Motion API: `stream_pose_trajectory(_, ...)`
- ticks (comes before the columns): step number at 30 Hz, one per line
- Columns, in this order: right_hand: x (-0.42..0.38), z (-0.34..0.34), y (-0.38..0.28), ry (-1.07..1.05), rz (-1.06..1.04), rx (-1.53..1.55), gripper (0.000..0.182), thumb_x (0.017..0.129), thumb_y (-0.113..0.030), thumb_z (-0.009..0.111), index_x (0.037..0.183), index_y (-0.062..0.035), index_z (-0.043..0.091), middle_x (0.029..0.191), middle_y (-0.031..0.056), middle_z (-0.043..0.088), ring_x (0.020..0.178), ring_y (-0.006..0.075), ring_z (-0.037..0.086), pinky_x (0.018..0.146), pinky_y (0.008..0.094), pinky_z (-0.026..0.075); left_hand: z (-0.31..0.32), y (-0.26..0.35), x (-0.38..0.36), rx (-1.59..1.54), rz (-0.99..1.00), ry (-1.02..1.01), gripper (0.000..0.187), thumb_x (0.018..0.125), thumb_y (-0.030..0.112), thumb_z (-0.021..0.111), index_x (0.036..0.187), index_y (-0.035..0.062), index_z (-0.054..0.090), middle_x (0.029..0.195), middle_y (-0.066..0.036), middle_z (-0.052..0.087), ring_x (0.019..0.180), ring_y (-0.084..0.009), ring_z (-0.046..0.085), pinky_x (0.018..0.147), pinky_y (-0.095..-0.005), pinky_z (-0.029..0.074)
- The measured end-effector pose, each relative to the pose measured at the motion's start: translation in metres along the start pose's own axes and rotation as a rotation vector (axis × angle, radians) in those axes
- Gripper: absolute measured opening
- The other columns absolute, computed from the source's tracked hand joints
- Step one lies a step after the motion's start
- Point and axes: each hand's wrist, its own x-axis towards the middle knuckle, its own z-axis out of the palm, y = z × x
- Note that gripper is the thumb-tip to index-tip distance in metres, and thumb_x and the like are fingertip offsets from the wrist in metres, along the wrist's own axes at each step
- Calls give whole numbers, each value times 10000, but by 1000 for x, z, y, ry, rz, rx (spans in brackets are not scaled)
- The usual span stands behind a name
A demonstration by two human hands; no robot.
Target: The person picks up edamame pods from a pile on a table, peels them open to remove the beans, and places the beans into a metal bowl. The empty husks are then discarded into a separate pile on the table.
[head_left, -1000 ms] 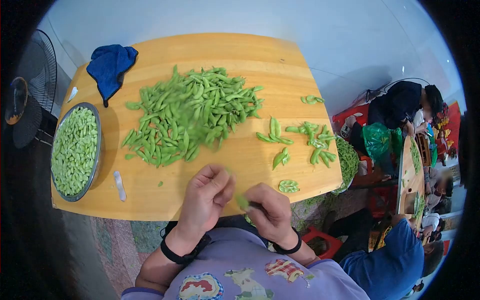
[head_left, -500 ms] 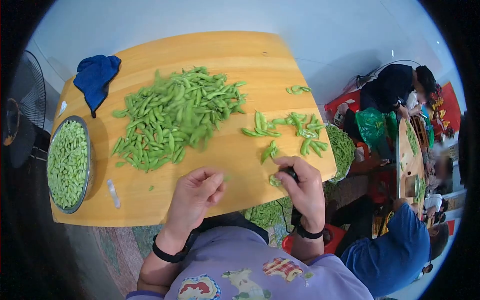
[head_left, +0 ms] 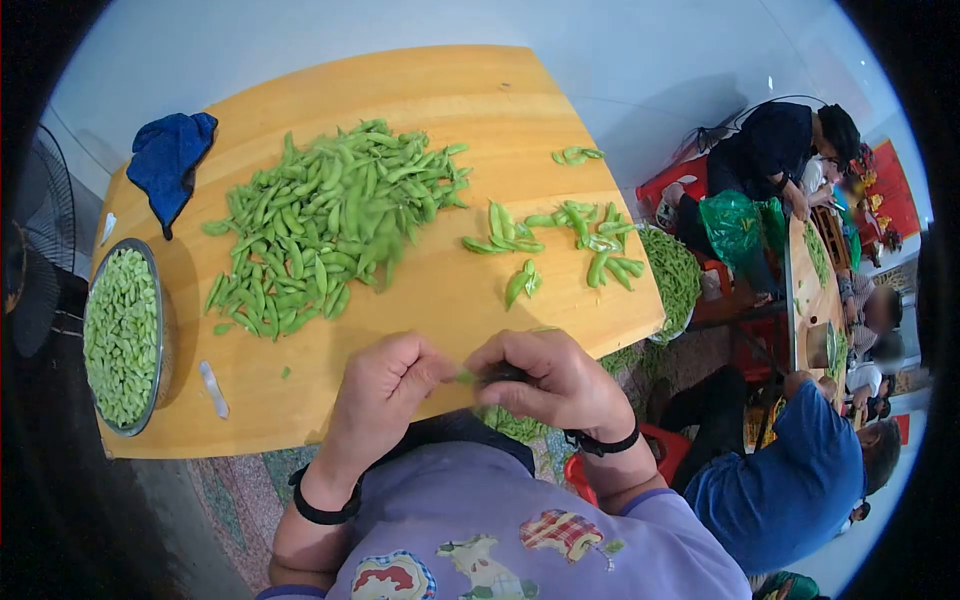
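Close to the table's front edge, my left hand point(head_left: 392, 385) is closed in a pinch, with a bit of green pod point(head_left: 465, 377) at its fingertips. My right hand point(head_left: 550, 380) almost meets it from the right, its fingers wrapped round a small black object point(head_left: 502, 373). Behind my hands a large heap of green pods point(head_left: 330, 225) covers the middle of the table point(head_left: 470, 100). Several opened-looking pods point(head_left: 600, 240) lie scattered on the right side. At the far left stands a metal bowl point(head_left: 165, 340) full of shelled green beans point(head_left: 122, 335).
A blue cloth point(head_left: 170, 160) lies at the back left, and a fan point(head_left: 45, 210) stands beyond the table. A basin of pods point(head_left: 670, 280) is by the right edge. On the right, a person in blue point(head_left: 770, 490) and a person in dark clothes point(head_left: 765, 150) sit near another table point(head_left: 815, 300).
My right hand has moved left with the black object, close to my left hand. A small pod piece that was under my right hand is no longer plainly visible. The view has shifted slightly.
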Motion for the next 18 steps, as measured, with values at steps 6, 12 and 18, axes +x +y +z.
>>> stream_pose_trajectory(6, -1, 5, -3, 29, -200, -309, 213, 775, -112, 615, 941, 5, 550, 755, 162, 563, 678, 329, 556, 590, 362, 440, -1, 12, 0, 95, -65, -27, 161, 835, 96, 537, 705, 2, 554, 586, -6, 515, 568, -70, 467, 526, -221, 380)
stream_pose_trajectory(12, 2, 0, 4, -66, -160, -80, 183, 801, -101, 602, 940, 11, 561, 702, 91, 575, 619, 209, 563, 558, 303, 434, -8, 10, -4, 89, 5, -137, 114, 801, 82, 591, 724, 0, 570, 636, -23, 544, 585, -97, 489, 553, -238, 395)
stream_pose_trajectory(18, -3, 6, -6, -82, 117, 137, 199, 810, -84, 607, 977, 13, 557, 683, 30, 580, 626, 93, 551, 550, 236, 428, -7, 10, -9, 67, 138, -13, 68, 777, 57, 625, 751, 6, 588, 655, -14, 554, 530, -69, 489, 492, -199, 392)
